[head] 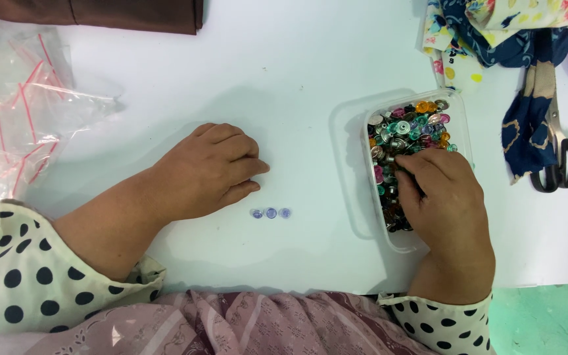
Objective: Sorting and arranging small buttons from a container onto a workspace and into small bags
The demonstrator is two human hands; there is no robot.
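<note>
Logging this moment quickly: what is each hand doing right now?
Left hand: loosely curled, palm down on the white table, holding nothing.
Right hand: fingers dug into the clear plastic tub of mixed coloured beads; grip cannot be told.

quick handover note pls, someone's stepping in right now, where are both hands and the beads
Left hand: resting loosely curled on the white table, holding nothing that shows.
Right hand: inside the clear plastic tub, fingers down among the mixed coloured beads; whether it has pinched one cannot be seen.
Done: three pale purple beads lie in a row on the table, just right of the left hand.
Left: the tub is still heaped with beads.
Nearby: scissors and patterned fabric at the right, clear zip bags at the left.
</note>
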